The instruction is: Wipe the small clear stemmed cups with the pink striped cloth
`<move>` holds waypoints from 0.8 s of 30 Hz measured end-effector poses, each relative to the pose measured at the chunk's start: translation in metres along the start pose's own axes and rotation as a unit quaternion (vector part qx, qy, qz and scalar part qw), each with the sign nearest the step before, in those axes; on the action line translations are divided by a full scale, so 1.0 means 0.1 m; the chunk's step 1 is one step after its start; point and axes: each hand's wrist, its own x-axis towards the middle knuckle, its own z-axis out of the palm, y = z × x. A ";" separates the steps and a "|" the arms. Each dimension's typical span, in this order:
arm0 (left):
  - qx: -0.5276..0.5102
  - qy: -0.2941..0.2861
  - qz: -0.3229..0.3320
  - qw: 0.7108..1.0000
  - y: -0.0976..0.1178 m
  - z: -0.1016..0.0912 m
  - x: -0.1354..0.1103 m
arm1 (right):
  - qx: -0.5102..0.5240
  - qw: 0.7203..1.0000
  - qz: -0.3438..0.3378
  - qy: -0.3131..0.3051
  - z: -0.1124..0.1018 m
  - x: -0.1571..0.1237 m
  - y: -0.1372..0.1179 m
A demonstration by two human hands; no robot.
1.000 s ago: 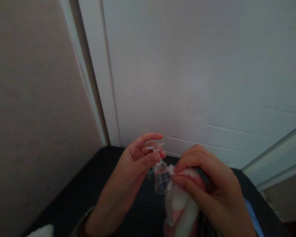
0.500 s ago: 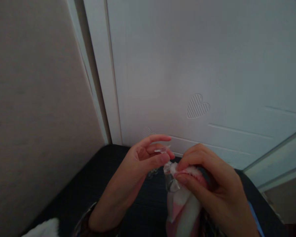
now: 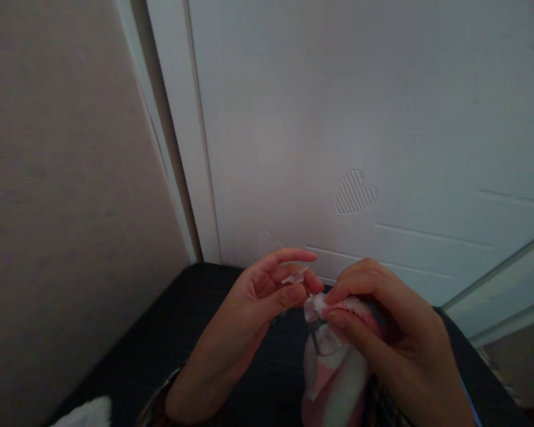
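Note:
My left hand (image 3: 258,302) is closed, with a small clear plastic piece (image 3: 296,277), perhaps a clip, between thumb and fingers; its index finger stretches out above. My right hand (image 3: 396,332) pinches the fuzzy edge of a soft pink and white fabric item (image 3: 336,379), whose exact kind I cannot make out. Another clear plastic piece (image 3: 312,309) sits against that edge, right by the left fingertips. The fabric hangs below the right hand, and its lower end runs out of view.
Under the hands is a dark table (image 3: 169,332). A white panel door (image 3: 293,148) with embossed hearts stands directly behind it, and a beige wall (image 3: 62,178) rises at left. White fluffy material (image 3: 86,413) lies at the lower left.
Both hands and the fabric have shifted slightly right in view. The clear piece in my left fingers has tilted a little. Each hand keeps its hold.

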 end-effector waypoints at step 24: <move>0.074 0.056 -0.013 0.996 0.00 0.00 0.02 | 0.007 1.000 0.002 -0.028 -0.21 -0.08 0.07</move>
